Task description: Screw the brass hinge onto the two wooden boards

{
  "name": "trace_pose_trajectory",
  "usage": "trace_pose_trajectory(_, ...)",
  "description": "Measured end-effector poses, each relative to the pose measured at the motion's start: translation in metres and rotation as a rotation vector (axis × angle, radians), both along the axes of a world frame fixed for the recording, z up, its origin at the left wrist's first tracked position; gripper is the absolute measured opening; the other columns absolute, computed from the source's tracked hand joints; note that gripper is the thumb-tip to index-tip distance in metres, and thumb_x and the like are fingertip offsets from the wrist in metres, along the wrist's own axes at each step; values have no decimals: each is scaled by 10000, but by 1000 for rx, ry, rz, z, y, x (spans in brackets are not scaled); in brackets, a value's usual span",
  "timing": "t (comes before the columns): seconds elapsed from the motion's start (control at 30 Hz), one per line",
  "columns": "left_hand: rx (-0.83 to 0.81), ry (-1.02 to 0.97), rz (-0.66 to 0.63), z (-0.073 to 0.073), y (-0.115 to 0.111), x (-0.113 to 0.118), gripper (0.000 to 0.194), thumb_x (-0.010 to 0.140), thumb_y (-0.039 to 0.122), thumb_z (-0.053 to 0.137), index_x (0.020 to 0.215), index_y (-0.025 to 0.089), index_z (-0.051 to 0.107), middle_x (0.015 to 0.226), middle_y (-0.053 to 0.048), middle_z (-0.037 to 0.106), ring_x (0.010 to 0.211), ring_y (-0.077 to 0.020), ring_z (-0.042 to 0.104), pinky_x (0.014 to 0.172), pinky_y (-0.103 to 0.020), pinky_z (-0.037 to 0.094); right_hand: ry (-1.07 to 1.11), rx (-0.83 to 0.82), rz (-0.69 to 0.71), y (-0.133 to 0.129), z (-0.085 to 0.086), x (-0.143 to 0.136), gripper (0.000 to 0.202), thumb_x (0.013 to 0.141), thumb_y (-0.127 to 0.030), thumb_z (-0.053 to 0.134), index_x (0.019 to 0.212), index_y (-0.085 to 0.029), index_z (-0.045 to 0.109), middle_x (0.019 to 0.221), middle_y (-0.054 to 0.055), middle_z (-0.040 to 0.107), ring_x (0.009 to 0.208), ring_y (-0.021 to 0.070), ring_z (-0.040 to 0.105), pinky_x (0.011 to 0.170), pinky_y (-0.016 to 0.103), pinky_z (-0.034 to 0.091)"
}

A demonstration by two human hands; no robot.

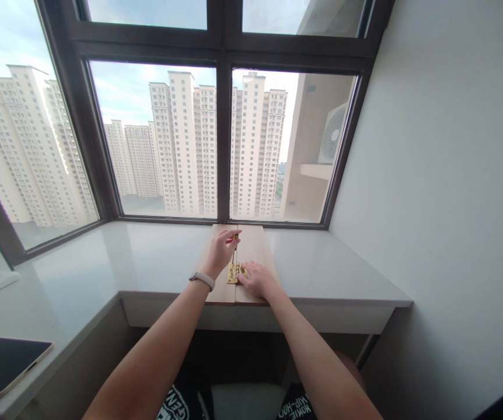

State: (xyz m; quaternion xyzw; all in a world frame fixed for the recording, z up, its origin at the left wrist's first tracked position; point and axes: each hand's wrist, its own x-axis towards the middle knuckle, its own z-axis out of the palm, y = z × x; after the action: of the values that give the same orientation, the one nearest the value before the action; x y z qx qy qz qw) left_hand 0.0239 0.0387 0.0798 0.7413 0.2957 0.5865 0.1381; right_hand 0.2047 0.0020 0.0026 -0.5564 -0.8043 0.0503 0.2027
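Observation:
Two pale wooden boards [255, 245] lie side by side on the white ledge, with a narrow seam between them. A gold metal fitting [231, 274] sits across the seam near the front; whether it is a hinge or a latch I cannot tell. My left hand [222, 252], with a pale watch band on the wrist, is closed around the handle of a screwdriver [233, 255]. Its thin shaft points down at the fitting. My right hand [258, 280] rests on the right board, its fingers bent onto the fitting's right part and partly hiding it.
The white ledge [321, 268] runs beneath the windows and bends toward me on the left. A dark-screened tablet [6, 364] lies on that left part. Dark window frames [224, 140] rise behind the boards, and a white wall [444, 151] stands at the right.

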Motion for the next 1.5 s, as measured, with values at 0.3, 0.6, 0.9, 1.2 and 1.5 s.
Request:
trace_pose_trajectory(0.3,16,45,3,-1,2,2,359,996,232,497,1319,221,653,1236,-103,698,1089,-225,680,925,-372,589,0,-13,2,0,2,-1,639,960,-635,427,1460,-250,527,1492,86,534,1429,281,411,1180,431,282)
trace_pose_trajectory(0.6,19,-4,39,-2,0,1,332,973,270,558,1285,241,667,1180,-86,701,987,-203,692,897,-379,604,5,1,0,2,-1,0,648,958,-643,425,1467,-255,520,1489,85,537,1422,281,417,1173,434,292)
trace_pose_trajectory(0.9,-64,-39,21,-5,8,8,348,994,290,515,1299,205,659,1139,-103,735,981,-214,706,890,-359,577,-8,10,-6,6,-5,0,643,958,-640,420,1453,-244,532,1482,83,545,1424,272,419,1176,410,289)
trace_pose_trajectory(1.2,-68,-29,-18,3,14,14,306,980,274,529,1225,214,701,1082,-85,738,913,-189,697,822,-328,593,-17,-16,-20,3,-4,-2,636,965,-634,415,1472,-263,510,1512,70,513,1444,268,390,1189,419,268)
trace_pose_trajectory(1.5,-19,-24,-50,0,4,14,311,987,249,527,1253,237,688,1217,-98,664,1037,-198,671,893,-348,599,-17,-24,-25,1,0,-3,637,965,-624,424,1476,-254,511,1520,72,505,1447,274,387,1194,422,267)
